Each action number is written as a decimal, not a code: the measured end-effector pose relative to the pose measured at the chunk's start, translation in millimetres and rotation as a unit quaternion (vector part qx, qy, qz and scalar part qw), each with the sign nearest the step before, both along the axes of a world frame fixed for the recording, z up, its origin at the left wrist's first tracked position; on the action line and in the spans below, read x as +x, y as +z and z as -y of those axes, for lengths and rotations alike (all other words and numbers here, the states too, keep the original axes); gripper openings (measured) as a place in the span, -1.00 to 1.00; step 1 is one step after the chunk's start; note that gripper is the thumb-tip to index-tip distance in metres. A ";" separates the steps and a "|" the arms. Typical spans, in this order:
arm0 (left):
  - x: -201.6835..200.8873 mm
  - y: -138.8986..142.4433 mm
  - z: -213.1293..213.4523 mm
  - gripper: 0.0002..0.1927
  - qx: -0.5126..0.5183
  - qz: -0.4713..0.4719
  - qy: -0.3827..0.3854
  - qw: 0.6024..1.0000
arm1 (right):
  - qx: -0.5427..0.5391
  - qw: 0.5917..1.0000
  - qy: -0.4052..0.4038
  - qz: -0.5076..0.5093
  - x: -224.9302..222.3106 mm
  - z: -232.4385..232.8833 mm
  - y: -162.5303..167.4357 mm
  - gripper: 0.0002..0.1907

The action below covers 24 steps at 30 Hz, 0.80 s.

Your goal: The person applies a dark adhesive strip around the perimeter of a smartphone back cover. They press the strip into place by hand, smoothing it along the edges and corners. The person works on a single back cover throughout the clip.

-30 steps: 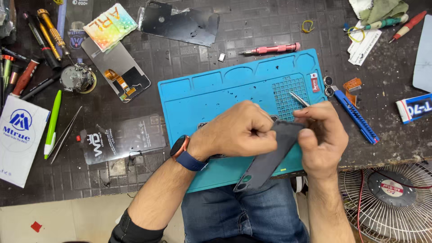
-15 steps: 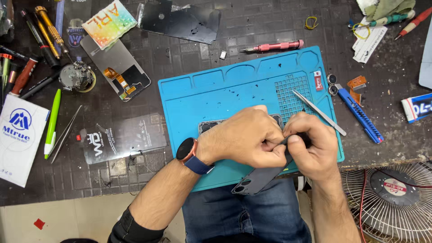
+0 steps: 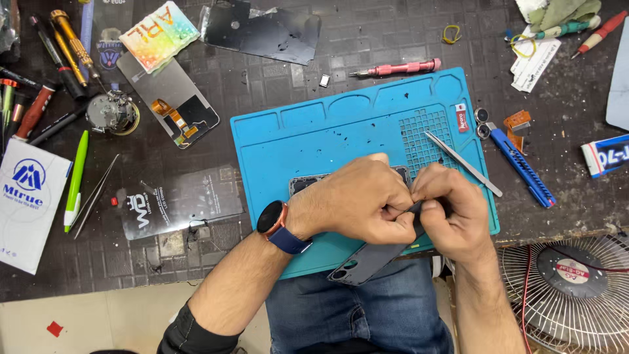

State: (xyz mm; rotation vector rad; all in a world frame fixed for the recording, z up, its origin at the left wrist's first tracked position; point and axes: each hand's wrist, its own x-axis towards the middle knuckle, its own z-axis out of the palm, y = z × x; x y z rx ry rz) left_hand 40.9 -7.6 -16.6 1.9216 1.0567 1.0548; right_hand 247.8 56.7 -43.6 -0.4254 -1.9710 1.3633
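Both my hands meet over the near edge of a blue silicone repair mat. My left hand, with a watch on its wrist, and my right hand pinch the upper end of a dark grey phone back cover. The cover hangs tilted off the mat's front edge above my lap, its camera cutouts at the low end. A phone body lies on the mat, mostly hidden under my left hand. Metal tweezers rest on the mat just right of my hands.
A blue utility knife lies right of the mat and a pink screwdriver behind it. A detached phone screen, clear film, green pen and several tools are at left. A fan stands at bottom right.
My hands have drawn closer together on the cover's upper end, and less of the cover shows. The tweezers, close to my right hand before, now lie apart from it on the mat.
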 end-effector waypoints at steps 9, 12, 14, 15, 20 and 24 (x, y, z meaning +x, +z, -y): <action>-0.2 0.4 0.1 -0.58 0.007 0.012 0.011 1.000 | -0.045 0.999 0.009 -0.009 2.7 1.8 -1.4 -0.87; 0.0 0.8 -0.4 -0.58 -0.001 0.016 0.012 1.000 | -0.059 0.998 0.004 0.002 2.3 1.9 -0.9 -0.91; -0.5 0.8 0.7 -0.56 -0.005 0.007 0.011 1.000 | -0.069 0.998 -0.002 0.015 2.7 3.5 -1.0 -0.90; -0.2 0.8 1.5 -0.57 -0.007 0.011 0.009 1.000 | -0.071 0.997 -0.005 0.020 3.1 3.8 -0.9 -0.89; -0.9 0.9 -0.8 -0.59 0.002 0.019 -0.004 1.000 | -0.064 0.998 0.011 0.005 1.9 2.6 -2.0 -0.85; -1.2 1.3 0.1 -0.58 0.005 0.010 0.001 1.000 | -0.046 0.999 0.011 0.001 1.4 3.2 -3.1 -0.83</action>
